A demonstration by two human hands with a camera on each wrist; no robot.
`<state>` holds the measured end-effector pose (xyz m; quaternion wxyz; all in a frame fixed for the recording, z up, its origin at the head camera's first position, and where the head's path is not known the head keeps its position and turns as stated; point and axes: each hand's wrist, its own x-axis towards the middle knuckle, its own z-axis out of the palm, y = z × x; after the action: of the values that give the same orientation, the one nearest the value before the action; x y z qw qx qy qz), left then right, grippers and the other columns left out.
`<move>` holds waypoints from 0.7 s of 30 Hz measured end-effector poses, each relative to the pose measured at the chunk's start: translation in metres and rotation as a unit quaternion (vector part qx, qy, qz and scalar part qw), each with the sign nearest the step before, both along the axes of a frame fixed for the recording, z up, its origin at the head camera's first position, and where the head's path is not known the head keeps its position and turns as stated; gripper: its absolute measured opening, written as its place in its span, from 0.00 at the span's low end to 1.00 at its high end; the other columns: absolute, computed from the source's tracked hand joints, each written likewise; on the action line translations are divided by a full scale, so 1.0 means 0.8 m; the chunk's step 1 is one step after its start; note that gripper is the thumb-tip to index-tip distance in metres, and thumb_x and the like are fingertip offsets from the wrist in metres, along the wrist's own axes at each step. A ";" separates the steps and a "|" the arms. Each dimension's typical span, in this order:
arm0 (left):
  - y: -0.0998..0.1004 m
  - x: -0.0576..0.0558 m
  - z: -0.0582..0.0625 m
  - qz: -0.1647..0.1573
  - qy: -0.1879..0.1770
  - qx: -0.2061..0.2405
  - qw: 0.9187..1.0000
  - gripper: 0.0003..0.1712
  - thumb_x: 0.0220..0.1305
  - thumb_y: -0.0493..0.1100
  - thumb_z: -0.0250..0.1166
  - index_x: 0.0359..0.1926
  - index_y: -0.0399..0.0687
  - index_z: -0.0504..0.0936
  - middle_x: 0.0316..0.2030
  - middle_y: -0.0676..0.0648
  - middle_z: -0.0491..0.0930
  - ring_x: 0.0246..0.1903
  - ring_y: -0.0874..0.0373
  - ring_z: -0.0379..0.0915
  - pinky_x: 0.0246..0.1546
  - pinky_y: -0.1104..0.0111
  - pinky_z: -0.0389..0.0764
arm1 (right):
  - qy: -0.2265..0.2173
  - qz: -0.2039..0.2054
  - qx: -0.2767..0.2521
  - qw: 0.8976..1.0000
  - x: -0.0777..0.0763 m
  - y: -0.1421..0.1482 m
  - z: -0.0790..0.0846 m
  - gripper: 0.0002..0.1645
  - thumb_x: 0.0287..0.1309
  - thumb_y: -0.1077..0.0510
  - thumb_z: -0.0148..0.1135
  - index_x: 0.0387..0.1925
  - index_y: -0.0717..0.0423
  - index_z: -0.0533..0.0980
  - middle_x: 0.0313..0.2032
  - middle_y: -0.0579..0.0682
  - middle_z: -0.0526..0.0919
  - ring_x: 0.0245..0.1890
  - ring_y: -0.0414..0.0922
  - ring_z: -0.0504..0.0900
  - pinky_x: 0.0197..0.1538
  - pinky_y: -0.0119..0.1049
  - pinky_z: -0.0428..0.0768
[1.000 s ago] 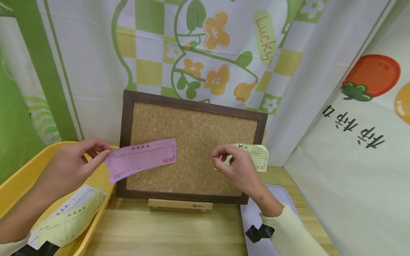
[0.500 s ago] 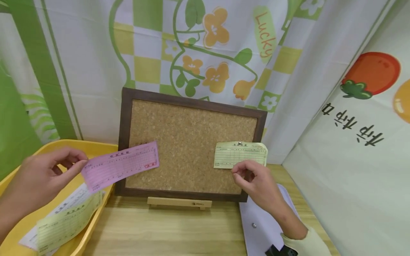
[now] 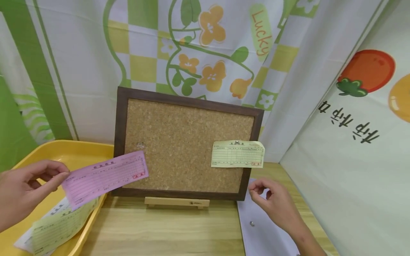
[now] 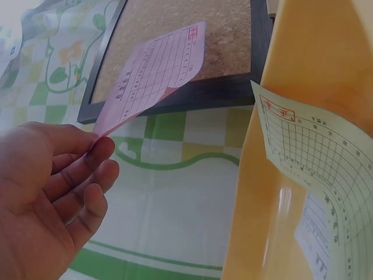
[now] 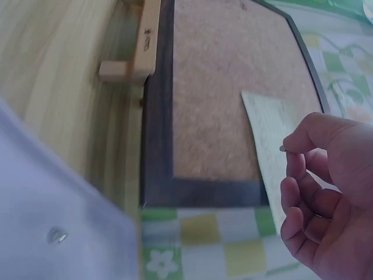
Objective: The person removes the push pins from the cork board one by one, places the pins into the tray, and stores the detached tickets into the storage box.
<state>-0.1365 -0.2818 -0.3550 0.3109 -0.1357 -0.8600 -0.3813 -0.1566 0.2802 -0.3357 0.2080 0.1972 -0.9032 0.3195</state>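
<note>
My left hand [image 3: 29, 190] pinches the left end of a pink receipt slip [image 3: 105, 177] between thumb and forefinger. The slip hangs over the yellow tub's edge and overlaps the lower left of a framed cork board [image 3: 179, 149]. A pale yellow receipt slip [image 3: 237, 154] is pinned at its top to the board's right side by a silver thumbtack [image 3: 237, 142]. Beyond the board's lower right corner, my right hand [image 3: 277, 202] pinches a small metal piece [image 5: 283, 148], seemingly a thumbtack, between thumb and forefinger. Its pin side is hidden by the fingers.
The yellow tub [image 3: 84, 234] at left holds a yellow-green slip [image 3: 61, 225] and white paper [image 4: 313, 236]. A wooden stand [image 3: 176, 202] supports the board on the wood-grain table [image 3: 160, 231]. On a lavender tray [image 3: 262, 241] at right lies one loose thumbtack [image 3: 252, 223].
Away from the board, my left hand has drawn the pink slip left and downward. My right hand has moved right and down, uncovering the pinned yellow slip and the tray's loose thumbtack.
</note>
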 end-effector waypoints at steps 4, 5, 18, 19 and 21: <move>-0.012 0.001 -0.014 -0.024 -0.002 0.049 0.999 0.15 0.65 0.22 0.64 0.37 0.48 0.83 0.25 0.61 0.79 0.22 0.70 0.70 0.12 0.72 0.63 | -0.016 -0.030 0.001 0.999 0.008 0.017 -0.011 0.17 0.56 0.71 0.70 0.31 0.42 0.82 0.29 0.36 0.80 0.31 0.37 0.77 0.31 0.32 0.74; -0.016 0.001 -0.017 -0.028 -0.001 0.054 0.998 0.17 0.65 0.22 0.64 0.36 0.50 0.82 0.24 0.60 0.79 0.21 0.70 0.70 0.12 0.72 0.64 | -0.017 -0.037 0.003 0.999 0.011 0.022 -0.014 0.17 0.56 0.71 0.70 0.31 0.43 0.82 0.29 0.35 0.80 0.31 0.37 0.77 0.31 0.32 0.75; -0.066 -0.011 -0.058 -0.013 -0.016 0.104 0.994 0.29 0.60 0.18 0.63 0.35 0.63 0.83 0.23 0.63 0.80 0.17 0.69 0.71 0.10 0.74 0.69 | 0.011 -0.062 0.058 0.996 0.014 0.061 -0.057 0.19 0.47 0.72 0.71 0.28 0.41 0.82 0.26 0.28 0.78 0.27 0.31 0.76 0.29 0.32 0.73; -0.069 -0.013 -0.061 -0.015 -0.015 0.104 0.994 0.29 0.60 0.18 0.63 0.35 0.63 0.83 0.23 0.63 0.80 0.17 0.69 0.71 0.10 0.75 0.69 | 0.013 -0.064 0.061 0.996 0.014 0.063 -0.060 0.20 0.47 0.72 0.72 0.28 0.41 0.81 0.26 0.28 0.78 0.27 0.31 0.76 0.29 0.31 0.73; -0.074 -0.015 -0.066 -0.020 -0.015 0.105 0.994 0.29 0.60 0.17 0.62 0.35 0.62 0.83 0.23 0.62 0.80 0.17 0.69 0.70 0.11 0.76 0.70 | 0.017 -0.064 0.069 0.995 0.013 0.068 -0.067 0.20 0.45 0.72 0.72 0.27 0.41 0.81 0.25 0.27 0.77 0.27 0.30 0.76 0.29 0.28 0.72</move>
<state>-0.1485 -0.3412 -0.4075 0.3031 -0.1136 -0.8168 -0.4775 -0.1466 0.3347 -0.3894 0.2296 0.1586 -0.9301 0.2388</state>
